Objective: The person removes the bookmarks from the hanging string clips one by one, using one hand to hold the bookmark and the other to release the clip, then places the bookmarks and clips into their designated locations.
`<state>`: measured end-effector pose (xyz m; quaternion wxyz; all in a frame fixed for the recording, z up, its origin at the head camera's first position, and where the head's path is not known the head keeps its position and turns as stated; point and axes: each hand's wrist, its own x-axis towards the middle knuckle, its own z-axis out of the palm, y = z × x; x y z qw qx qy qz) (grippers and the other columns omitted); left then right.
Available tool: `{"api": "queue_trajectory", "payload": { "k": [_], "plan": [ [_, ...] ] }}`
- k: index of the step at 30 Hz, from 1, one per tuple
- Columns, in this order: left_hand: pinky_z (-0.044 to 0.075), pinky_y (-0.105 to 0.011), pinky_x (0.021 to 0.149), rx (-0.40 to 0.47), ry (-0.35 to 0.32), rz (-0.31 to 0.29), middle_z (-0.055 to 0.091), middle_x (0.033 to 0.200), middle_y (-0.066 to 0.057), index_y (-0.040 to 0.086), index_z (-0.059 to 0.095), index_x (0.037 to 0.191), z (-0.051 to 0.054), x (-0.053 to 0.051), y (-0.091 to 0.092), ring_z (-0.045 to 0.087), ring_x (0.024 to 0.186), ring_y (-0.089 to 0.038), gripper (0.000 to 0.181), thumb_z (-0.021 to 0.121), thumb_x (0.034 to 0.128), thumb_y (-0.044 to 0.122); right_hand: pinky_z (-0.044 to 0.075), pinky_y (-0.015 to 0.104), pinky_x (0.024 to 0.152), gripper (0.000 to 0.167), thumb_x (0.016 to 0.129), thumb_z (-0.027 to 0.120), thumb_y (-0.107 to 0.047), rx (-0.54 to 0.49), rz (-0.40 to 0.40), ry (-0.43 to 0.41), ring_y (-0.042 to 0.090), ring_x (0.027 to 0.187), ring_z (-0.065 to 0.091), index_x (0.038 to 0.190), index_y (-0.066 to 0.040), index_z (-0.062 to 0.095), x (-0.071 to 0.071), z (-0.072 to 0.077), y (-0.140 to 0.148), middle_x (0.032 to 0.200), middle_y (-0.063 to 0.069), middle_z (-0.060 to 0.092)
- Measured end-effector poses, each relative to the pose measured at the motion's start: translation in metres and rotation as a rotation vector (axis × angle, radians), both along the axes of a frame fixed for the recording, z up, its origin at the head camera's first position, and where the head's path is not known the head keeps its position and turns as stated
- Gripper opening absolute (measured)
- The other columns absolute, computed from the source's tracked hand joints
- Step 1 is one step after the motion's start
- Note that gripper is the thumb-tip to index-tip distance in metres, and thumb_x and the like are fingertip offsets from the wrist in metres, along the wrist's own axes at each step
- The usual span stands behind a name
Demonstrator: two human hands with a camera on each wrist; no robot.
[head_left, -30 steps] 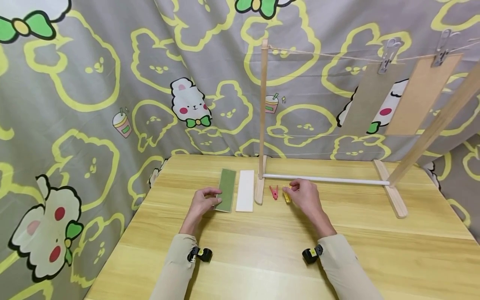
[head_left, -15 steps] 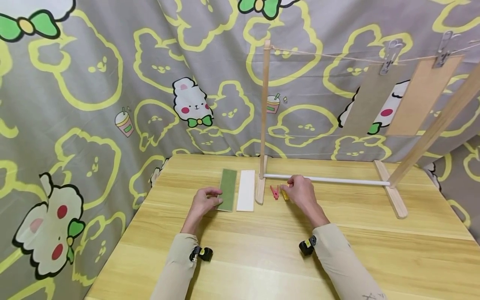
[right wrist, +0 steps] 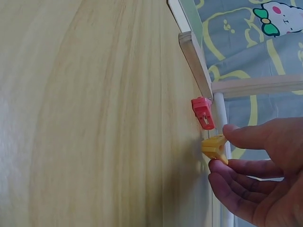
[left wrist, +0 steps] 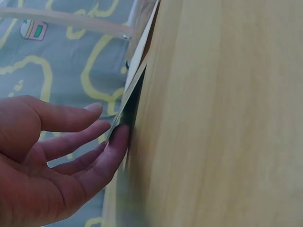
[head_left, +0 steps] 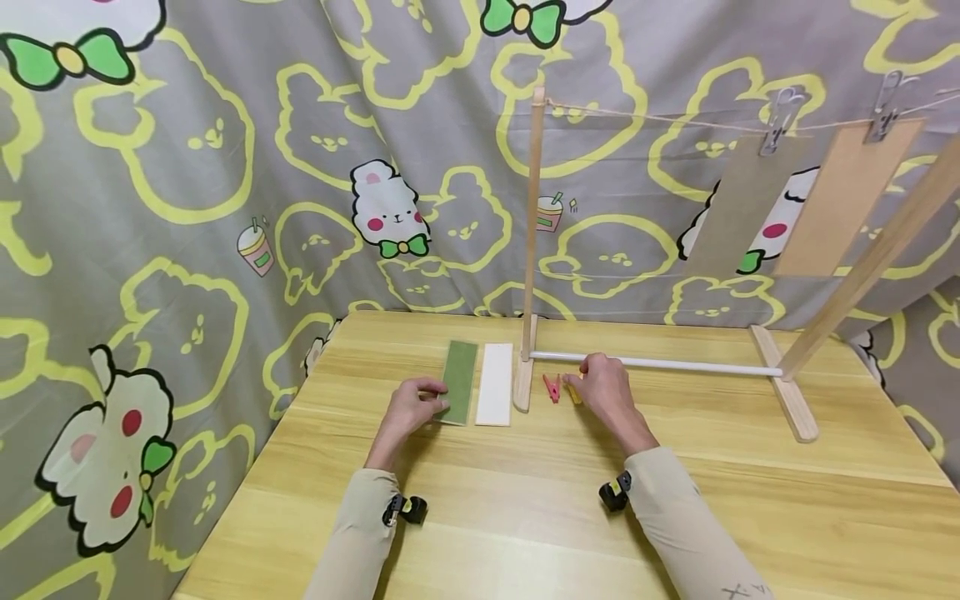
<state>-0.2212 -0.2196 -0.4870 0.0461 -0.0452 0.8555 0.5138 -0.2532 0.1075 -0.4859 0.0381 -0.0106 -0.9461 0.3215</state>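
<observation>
Yellow clothespin (right wrist: 214,147) pinched in our right hand (head_left: 606,383)

We hold it between thumb and fingertip, just beside the red clothespin (right wrist: 202,112) and on our side of the stand's white rod (head_left: 675,365). Whether it touches the wooden table (head_left: 487,517), we cannot tell.

Our left hand (head_left: 408,406) is at the left edge of the green card (head_left: 459,379). Our left wrist view shows that card tilted, with a fingertip at its raised edge and the thumb apart from it; whether our fingers pinch it, we cannot tell. Just to its right, the white card (head_left: 494,385) lies near the foot of the wooden stand (head_left: 522,383).

Above, we see a grey-brown card (head_left: 746,212) and a tan card (head_left: 847,200) hanging from the string (head_left: 637,114) by metal clips (head_left: 885,121), before a patterned curtain (head_left: 300,125).
</observation>
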Motion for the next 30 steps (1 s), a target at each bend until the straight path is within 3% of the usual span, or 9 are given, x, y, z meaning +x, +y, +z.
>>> {"api": "queue_trajectory", "payload": {
  "k": [6, 11, 14, 17, 20, 23, 30],
  "plan": [
    [0.059, -0.042, 0.083, -0.068, -0.002, -0.048, 0.070, 0.115, -0.017, -0.003, 0.071, 0.115, 0.004, 0.005, -0.002, 0.067, 0.102, -0.030, 0.024, 0.073, 0.0929, 0.006, 0.041, 0.030, 0.052, 0.031, 0.090, 0.081, -0.026, -0.019, 0.010, -0.028, 0.017, 0.058, 0.049, 0.082, 0.000, 0.066, 0.001, -0.001, -0.001, 0.065, 0.005, 0.056],
    [0.054, -0.051, 0.097, -0.107, 0.021, -0.088, 0.069, 0.121, -0.020, -0.004, 0.070, 0.117, 0.008, 0.008, -0.004, 0.063, 0.116, -0.039, 0.027, 0.071, 0.0942, 0.010, 0.027, 0.025, 0.045, 0.046, 0.092, 0.078, -0.028, -0.049, 0.023, -0.045, 0.011, 0.048, 0.033, 0.062, -0.011, 0.049, 0.003, -0.002, -0.002, 0.053, -0.004, 0.037],
    [0.054, -0.052, 0.097, -0.124, 0.035, -0.110, 0.067, 0.124, -0.022, -0.003, 0.069, 0.119, 0.010, 0.008, -0.003, 0.062, 0.119, -0.041, 0.028, 0.071, 0.0950, 0.011, 0.024, 0.025, 0.044, 0.049, 0.095, 0.076, -0.028, -0.070, 0.023, -0.043, 0.011, 0.047, 0.030, 0.060, -0.010, 0.046, 0.006, -0.001, -0.001, 0.051, -0.003, 0.034],
    [0.055, -0.051, 0.096, -0.147, 0.047, -0.125, 0.066, 0.126, -0.024, -0.002, 0.069, 0.121, 0.012, 0.008, -0.002, 0.062, 0.120, -0.043, 0.029, 0.071, 0.0956, 0.011, 0.039, 0.029, 0.050, 0.037, 0.095, 0.074, -0.029, -0.070, 0.023, -0.015, 0.015, 0.054, 0.044, 0.073, -0.001, 0.063, 0.009, 0.001, 0.002, 0.061, 0.004, 0.055],
    [0.055, -0.052, 0.097, -0.174, 0.051, -0.137, 0.065, 0.128, -0.024, -0.002, 0.068, 0.122, 0.015, 0.008, -0.001, 0.061, 0.121, -0.045, 0.029, 0.070, 0.0967, 0.013, 0.055, 0.041, 0.070, 0.035, 0.096, 0.073, -0.028, -0.069, 0.038, 0.014, 0.024, 0.074, 0.062, 0.099, 0.006, 0.073, 0.012, 0.004, 0.006, 0.087, 0.016, 0.071],
    [0.054, -0.053, 0.098, -0.187, 0.053, -0.158, 0.064, 0.130, -0.023, -0.001, 0.067, 0.125, 0.017, 0.008, 0.000, 0.060, 0.123, -0.045, 0.030, 0.069, 0.0985, 0.014, 0.057, 0.048, 0.082, 0.039, 0.097, 0.071, -0.028, -0.089, 0.067, 0.022, 0.030, 0.089, 0.068, 0.112, 0.008, 0.072, 0.016, 0.008, 0.011, 0.100, 0.019, 0.073],
    [0.057, -0.047, 0.092, -0.143, 0.082, -0.197, 0.064, 0.132, -0.019, -0.001, 0.065, 0.130, 0.027, 0.012, 0.004, 0.064, 0.116, -0.036, 0.034, 0.068, 0.0999, 0.016, 0.058, 0.046, 0.080, 0.039, 0.099, 0.069, -0.030, -0.146, 0.119, 0.068, 0.030, 0.091, 0.068, 0.115, 0.006, 0.072, 0.029, 0.023, 0.022, 0.099, 0.016, 0.073]
  ]
}}
